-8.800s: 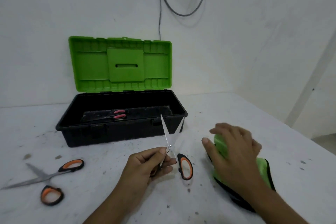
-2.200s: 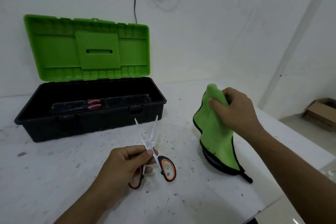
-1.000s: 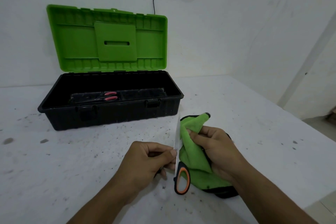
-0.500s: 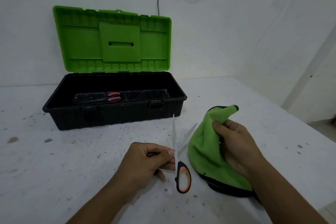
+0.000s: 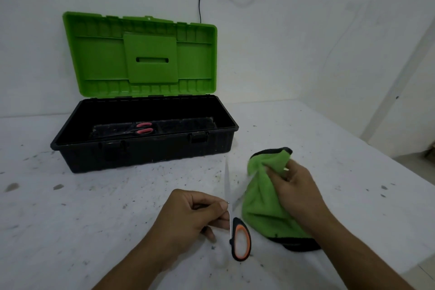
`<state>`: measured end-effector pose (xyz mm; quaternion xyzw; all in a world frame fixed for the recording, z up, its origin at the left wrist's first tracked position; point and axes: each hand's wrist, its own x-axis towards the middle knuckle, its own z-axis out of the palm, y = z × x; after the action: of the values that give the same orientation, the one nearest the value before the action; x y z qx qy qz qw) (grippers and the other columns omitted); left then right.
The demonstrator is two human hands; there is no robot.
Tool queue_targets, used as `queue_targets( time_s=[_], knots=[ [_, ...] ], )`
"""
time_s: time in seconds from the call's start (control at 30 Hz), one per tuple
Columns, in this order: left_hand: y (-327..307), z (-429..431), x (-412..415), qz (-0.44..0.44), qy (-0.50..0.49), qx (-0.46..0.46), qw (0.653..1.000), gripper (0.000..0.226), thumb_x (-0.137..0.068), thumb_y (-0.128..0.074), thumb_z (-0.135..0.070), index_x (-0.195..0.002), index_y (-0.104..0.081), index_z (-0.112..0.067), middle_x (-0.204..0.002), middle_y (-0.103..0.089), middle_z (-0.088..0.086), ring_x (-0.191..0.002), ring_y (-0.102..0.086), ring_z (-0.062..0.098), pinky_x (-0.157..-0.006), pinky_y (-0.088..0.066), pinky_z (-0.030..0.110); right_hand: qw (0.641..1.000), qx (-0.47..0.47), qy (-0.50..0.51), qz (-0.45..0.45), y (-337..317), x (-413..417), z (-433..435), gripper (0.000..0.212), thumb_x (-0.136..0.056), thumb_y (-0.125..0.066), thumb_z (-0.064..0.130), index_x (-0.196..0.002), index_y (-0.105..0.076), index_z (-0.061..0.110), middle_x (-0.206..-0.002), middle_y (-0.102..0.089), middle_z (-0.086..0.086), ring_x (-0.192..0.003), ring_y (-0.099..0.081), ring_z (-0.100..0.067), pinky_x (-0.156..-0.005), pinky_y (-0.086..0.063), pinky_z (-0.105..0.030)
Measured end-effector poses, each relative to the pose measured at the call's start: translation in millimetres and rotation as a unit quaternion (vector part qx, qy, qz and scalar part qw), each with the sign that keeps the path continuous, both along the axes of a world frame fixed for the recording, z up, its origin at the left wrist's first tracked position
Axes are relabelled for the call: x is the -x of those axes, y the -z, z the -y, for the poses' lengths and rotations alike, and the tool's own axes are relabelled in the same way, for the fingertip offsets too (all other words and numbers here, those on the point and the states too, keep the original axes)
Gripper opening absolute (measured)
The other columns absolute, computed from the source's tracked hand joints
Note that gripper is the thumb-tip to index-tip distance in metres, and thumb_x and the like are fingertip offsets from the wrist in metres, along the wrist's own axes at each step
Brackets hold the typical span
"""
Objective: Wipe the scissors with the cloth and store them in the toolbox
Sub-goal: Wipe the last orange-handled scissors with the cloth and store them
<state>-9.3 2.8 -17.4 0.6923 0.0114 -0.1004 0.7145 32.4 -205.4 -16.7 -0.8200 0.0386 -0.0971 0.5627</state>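
Note:
My left hand [image 5: 191, 215] grips a pair of scissors [image 5: 240, 241] with black and orange handles near the pivot, blades spread and pointing away from me. One handle loop shows below my fingers; the other is hidden in my palm. My right hand [image 5: 295, 192] grips the green cloth [image 5: 261, 202] with black edging, bunched around the right-hand blade; that blade's tip pokes out by my fingers. The black toolbox [image 5: 150, 155] stands behind with its green lid [image 5: 146, 54] raised.
Another pair of scissors [image 5: 142, 128] with red handles lies inside the toolbox. The white table [image 5: 70, 219] is speckled with dirt; its right edge drops off to the floor. A white wall with hanging cables is behind the box.
My right hand has moved the cloth up along the right-hand blade toward its tip. The left hand keeps the scissors in about the same place, blades still spread.

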Motion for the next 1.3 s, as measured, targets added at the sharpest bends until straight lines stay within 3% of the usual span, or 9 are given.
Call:
queue_targets(
  time_s=[0.13, 0.23, 0.4, 0.57, 0.7, 0.9, 1.13, 1.23, 1.3],
  knots=[
    [-1, -1, -1, -0.008, -0.02, 0.009, 1.0, 0.011, -0.086, -0.067, -0.006, -0.086, -0.077, -0.002, -0.077, -0.078, 0.014, -0.073, -0.076, 0.023, -0.047, -0.051, 0.018, 0.986, 0.136, 0.006, 0.097, 0, 2, 17, 0.036, -0.098, -0.049, 0.015, -0.107, -0.06, 0.048, -0.086, -0.069, 0.004, -0.065, -0.06, -0.006, -0.058, -0.048, -0.017],
    [-1, 0, -1, -0.013, -0.026, 0.016, 0.999, 0.01, -0.085, -0.068, -0.006, -0.084, -0.077, -0.001, -0.076, -0.078, 0.014, -0.072, -0.076, 0.023, -0.047, -0.052, 0.019, 0.965, 0.207, -0.068, 0.146, 0, 11, 15, 0.032, -0.1, -0.043, 0.022, -0.127, -0.056, 0.033, -0.11, -0.054, 0.008, -0.092, -0.053, 0.006, -0.073, -0.04, -0.004],
    [1, 2, 0, -0.02, -0.024, 0.021, 0.999, 0.011, -0.085, -0.068, -0.006, -0.084, -0.076, 0.001, -0.075, -0.077, 0.016, -0.071, -0.076, 0.025, -0.05, -0.057, 0.025, 0.919, 0.343, -0.142, 0.131, 14, 29, 3, 0.059, -0.092, -0.019, 0.067, -0.137, -0.044, 0.037, -0.133, -0.025, 0.011, -0.117, -0.04, 0.002, -0.093, -0.042, -0.018],
    [1, 1, 0, -0.013, -0.031, 0.009, 0.999, 0.01, -0.085, -0.068, -0.006, -0.085, -0.077, -0.002, -0.075, -0.078, 0.013, -0.071, -0.076, 0.021, -0.049, -0.054, 0.02, 0.904, 0.368, -0.145, 0.164, 25, 25, -3, 0.045, -0.099, -0.028, 0.057, -0.133, -0.046, 0.035, -0.162, -0.009, 0.008, -0.148, -0.005, -0.008, -0.117, -0.014, -0.032],
    [-2, 5, 2, -0.003, -0.034, 0.012, 0.999, 0.011, -0.086, -0.067, -0.006, -0.084, -0.077, -0.004, -0.075, -0.078, 0.012, -0.071, -0.076, 0.02, -0.048, -0.053, 0.019, 0.919, 0.322, -0.179, 0.139, 27, 19, -6, 0.026, -0.099, -0.047, 0.039, -0.125, -0.045, 0.036, -0.115, -0.059, 0.018, -0.103, -0.054, 0.0, -0.087, -0.045, -0.023],
    [1, 0, -2, -0.009, -0.058, -0.018, 0.998, 0.011, -0.087, -0.067, -0.011, -0.084, -0.078, -0.007, -0.075, -0.078, 0.009, -0.067, -0.075, 0.015, -0.043, -0.049, 0.018, 0.971, 0.131, 0.004, 0.201, 13, 16, -9, 0.017, -0.087, -0.067, 0.03, -0.092, -0.051, 0.033, -0.07, -0.064, 0.011, -0.056, -0.056, 0.0, -0.047, -0.037, -0.01],
    [2, 0, -1, 0.008, -0.068, -0.023, 0.997, 0.015, -0.087, -0.068, -0.014, -0.078, -0.078, -0.009, -0.058, -0.071, -0.001, -0.043, -0.052, 0.003, -0.042, -0.04, 0.015, 0.896, 0.372, -0.105, 0.221, 37, 18, -17, 0.06, -0.092, -0.037, 0.069, -0.131, -0.057, 0.029, -0.156, -0.029, 0.001, -0.139, -0.023, -0.02, -0.107, -0.029, -0.037],
    [2, 0, -1, 0.028, -0.07, -0.042, 0.996, 0.016, -0.088, -0.066, -0.013, -0.078, -0.078, -0.009, -0.049, -0.066, -0.007, -0.039, -0.048, 0.0, -0.042, -0.04, 0.014, 0.896, 0.361, -0.139, 0.218, 42, 18, -16, 0.051, -0.099, -0.029, 0.059, -0.14, -0.047, 0.036, -0.163, -0.011, 0.002, -0.144, -0.019, -0.014, -0.11, -0.023, -0.032],
    [2, 0, 0, 0.039, -0.066, -0.046, 0.996, 0.016, -0.089, -0.066, -0.012, -0.08, -0.078, -0.008, -0.046, -0.064, -0.009, -0.038, -0.046, -0.002, -0.042, -0.038, 0.012, 0.905, 0.337, -0.14, 0.219, 41, 15, -14, 0.046, -0.098, -0.036, 0.054, -0.14, -0.048, 0.036, -0.158, -0.029, -0.002, -0.131, -0.039, -0.013, -0.102, -0.034, -0.025]
  ],
)
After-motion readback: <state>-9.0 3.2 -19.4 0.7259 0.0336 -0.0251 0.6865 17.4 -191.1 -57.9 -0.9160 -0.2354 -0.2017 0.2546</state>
